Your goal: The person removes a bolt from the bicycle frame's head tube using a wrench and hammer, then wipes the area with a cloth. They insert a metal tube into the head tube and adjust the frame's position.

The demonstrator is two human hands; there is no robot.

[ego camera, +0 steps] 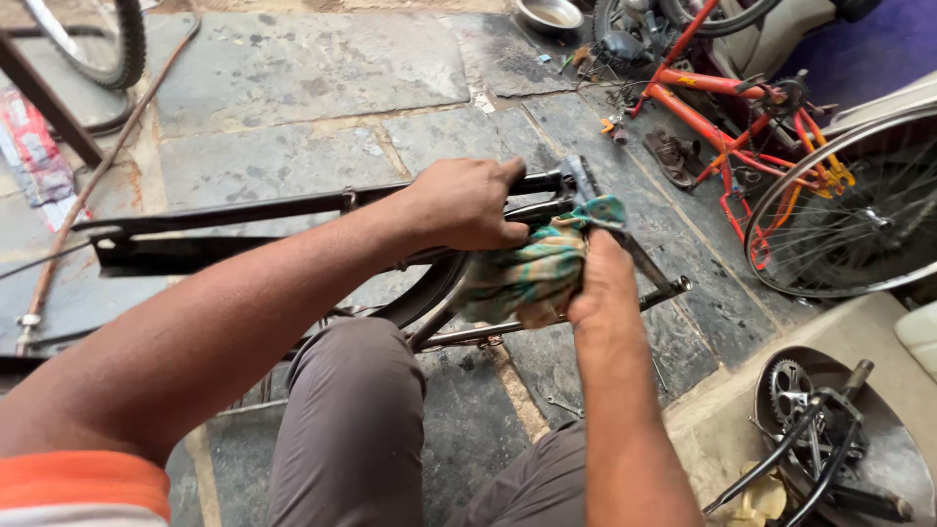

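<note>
While a red and white printed wrapper (34,146) lies flat at the far left, we see a steel bowl (549,14) up top and a dark pan (878,439) holding a chainring and crank (805,410). Our left hand (467,203) grips the black bicycle frame (293,207); our right hand (597,283) presses a green patterned rag (532,273) against it.

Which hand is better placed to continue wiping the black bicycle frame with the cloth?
The right hand: it already grips the green checked cloth against the black frame. The left hand holds the frame bare, steadying it.
</note>
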